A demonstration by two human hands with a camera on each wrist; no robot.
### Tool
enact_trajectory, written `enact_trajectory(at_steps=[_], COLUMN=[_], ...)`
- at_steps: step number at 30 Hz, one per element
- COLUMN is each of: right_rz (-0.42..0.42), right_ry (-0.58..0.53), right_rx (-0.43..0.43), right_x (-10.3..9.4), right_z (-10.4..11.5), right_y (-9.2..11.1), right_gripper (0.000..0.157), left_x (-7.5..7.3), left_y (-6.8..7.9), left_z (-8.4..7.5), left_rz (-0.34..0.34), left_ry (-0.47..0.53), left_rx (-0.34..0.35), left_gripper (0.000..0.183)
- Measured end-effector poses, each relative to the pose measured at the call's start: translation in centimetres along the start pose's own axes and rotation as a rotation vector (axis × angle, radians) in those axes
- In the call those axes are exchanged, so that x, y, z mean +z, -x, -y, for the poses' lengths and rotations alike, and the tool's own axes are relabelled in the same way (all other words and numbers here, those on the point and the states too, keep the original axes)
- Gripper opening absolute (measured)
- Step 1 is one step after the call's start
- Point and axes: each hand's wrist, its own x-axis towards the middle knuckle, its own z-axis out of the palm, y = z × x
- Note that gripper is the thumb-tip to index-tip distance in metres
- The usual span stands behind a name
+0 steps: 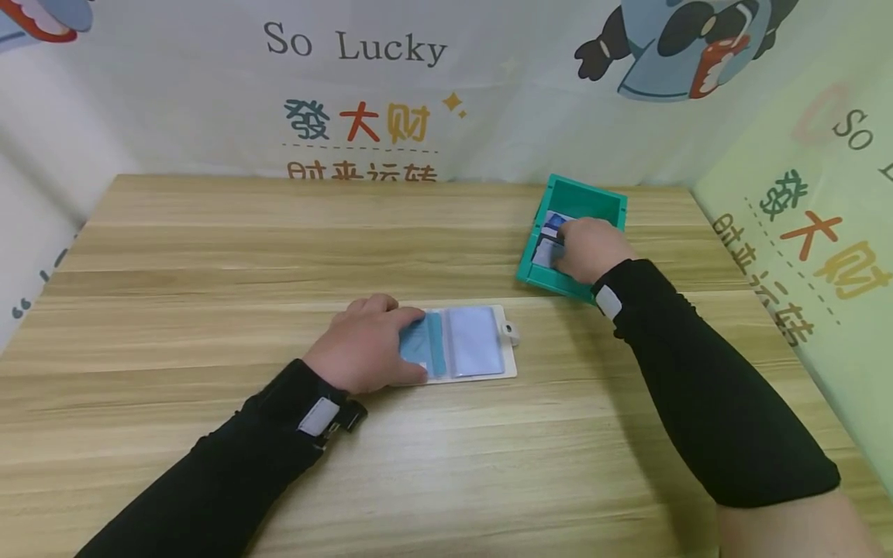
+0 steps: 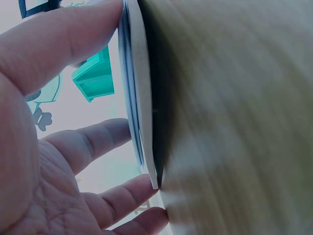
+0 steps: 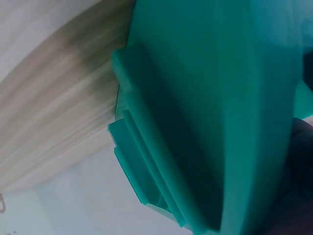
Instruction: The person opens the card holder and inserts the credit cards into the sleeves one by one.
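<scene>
Table (image 1: 209,248): open stretch left of and beyond the left hand (image 1: 366,345); more open surface nearer the viewer, between the sleeved forearms.
Folder (image 1: 477,341): low, opened flat; left end blocked by the left hand.
Gap, folder to green box (image 1: 586,198): narrow strip of wood.
Green box: raised walls bar sideways entry; open from above, right hand (image 1: 596,249) filling the near part.
Right sleeve (image 1: 718,387): crosses the table's right side.
Backdrop (image 1: 502,139): upright, close behind box.

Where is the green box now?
In the head view, the green box is right of centre, near the far edge of the table, partly under the right hand.
</scene>
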Motion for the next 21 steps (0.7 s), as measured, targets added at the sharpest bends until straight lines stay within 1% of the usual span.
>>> enact_trajectory(at_steps=[2,6,13,21], right_rz=[-0.003,-0.002,0.0,-0.02], right_ry=[0.019,0.05,0.083,0.098], right_rx=[0.001,0.011,0.019,0.027], right_x=[0.04,0.06,0.0,0.38], right_z=[0.02,0.13,0.39,0.34], right_y=[-0.21,-0.4,-0.26,-0.42], right_gripper=[0.028,0.023,0.022,0.021], left_x=[0.0,-0.05,-0.26,-0.3], left_y=[-0.05,-0.03,0.1,0.15], left_z=[0.02,-0.01,-0.17,-0.11], left_rz=[0.001,0.005,0.013,0.013], left_ry=[-0.001,0.002,0.003,0.01], left_rx=[-0.003,-0.005,-0.01,-0.007], left_gripper=[0.079,0.08,0.079,0.079])
